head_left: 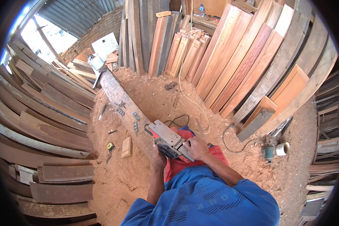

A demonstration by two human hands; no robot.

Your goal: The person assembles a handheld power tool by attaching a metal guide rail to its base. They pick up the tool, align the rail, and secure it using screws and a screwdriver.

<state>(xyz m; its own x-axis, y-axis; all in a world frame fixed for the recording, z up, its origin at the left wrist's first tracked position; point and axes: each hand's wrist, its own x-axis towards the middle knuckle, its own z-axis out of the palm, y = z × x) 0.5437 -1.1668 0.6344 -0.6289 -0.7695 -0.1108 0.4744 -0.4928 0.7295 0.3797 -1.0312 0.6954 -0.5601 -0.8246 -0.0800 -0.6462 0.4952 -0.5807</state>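
Observation:
An electric planer (167,135) rests across my lap, its flat metal sole turned up. My left hand (159,158) grips the planer's body from its near left side. On its right end, the curled fingers of my right hand (196,148) press close to the metal edge; whatever small part lies under them is hidden. Just beyond the planer, a long narrow bench (116,92) runs away to the far left. Several small metal pieces (135,116) lie on the bench's near half.
Sawdust covers the floor. Left of the bench lie a wooden block (127,147) and a yellow tape measure (110,146). Planks (229,56) lean along the back and right; more boards (56,150) are stacked left. A pale cord (182,75) trails down to the floor. A white bucket (282,149) sits right.

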